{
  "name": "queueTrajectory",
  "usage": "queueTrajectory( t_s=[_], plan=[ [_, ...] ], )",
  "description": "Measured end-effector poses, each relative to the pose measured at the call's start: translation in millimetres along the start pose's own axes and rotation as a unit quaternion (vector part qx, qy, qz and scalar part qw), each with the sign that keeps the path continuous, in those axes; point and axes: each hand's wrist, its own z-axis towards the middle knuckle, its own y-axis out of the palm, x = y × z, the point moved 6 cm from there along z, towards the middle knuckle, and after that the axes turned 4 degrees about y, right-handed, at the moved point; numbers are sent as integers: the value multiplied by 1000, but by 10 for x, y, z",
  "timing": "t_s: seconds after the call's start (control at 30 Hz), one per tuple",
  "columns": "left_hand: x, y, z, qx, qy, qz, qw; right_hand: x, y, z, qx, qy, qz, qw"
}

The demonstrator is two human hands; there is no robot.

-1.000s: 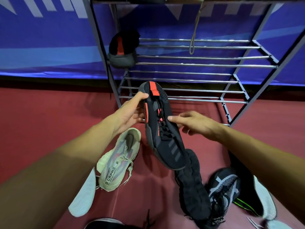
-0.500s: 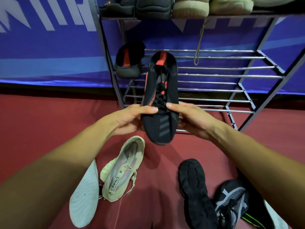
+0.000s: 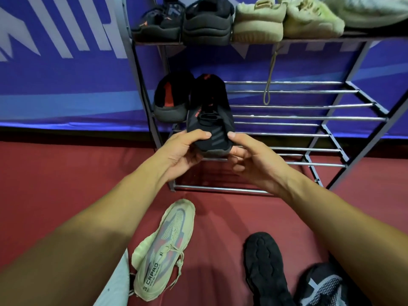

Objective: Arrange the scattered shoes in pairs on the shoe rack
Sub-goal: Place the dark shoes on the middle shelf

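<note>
Legibly, "CAPAO" runs along one pale green sneaker (image 3: 164, 250) on the red floor (image 3: 55, 184); both hands, left hand (image 3: 183, 151) and right hand (image 3: 249, 161), clamp the toe of one black shoe (image 3: 209, 120) on the shoe rack (image 3: 309, 118), touching its mate (image 3: 171, 100); five shoes fill the top shelf.

Metal shoe rack (image 3: 309, 117) on red floor (image 3: 55, 184). Top shelf: two dark shoes (image 3: 183, 23) left, pale shoes (image 3: 287, 18) right. Middle shelf, far left: black-red shoe (image 3: 170, 100). Floor, near: pale green sneaker (image 3: 163, 250), overturned black shoe (image 3: 265, 266), grey knit shoe (image 3: 322, 288).

Bare forearms; hands (image 3: 220, 160) ungloved, unadorned
</note>
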Motion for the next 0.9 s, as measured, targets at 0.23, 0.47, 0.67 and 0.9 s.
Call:
queueTrajectory(
  t_s=[0.23, 0.47, 0.67, 0.9],
  plan=[
    [62, 66, 144, -7, -1, -9, 1000, -108, 77, 186, 24, -29, 38, 999],
    [-92, 83, 223, -15, -11, -114, 993, -137, 20, 331, 36, -45, 94, 994],
    [-32, 82, 363, 14, 15, -159, 987, -246, 52, 487, 43, -54, 127, 990],
    [44, 45, 440, 59, 32, -178, 982, -360, 19, 576, 92, -72, 79, 990]
  ],
)
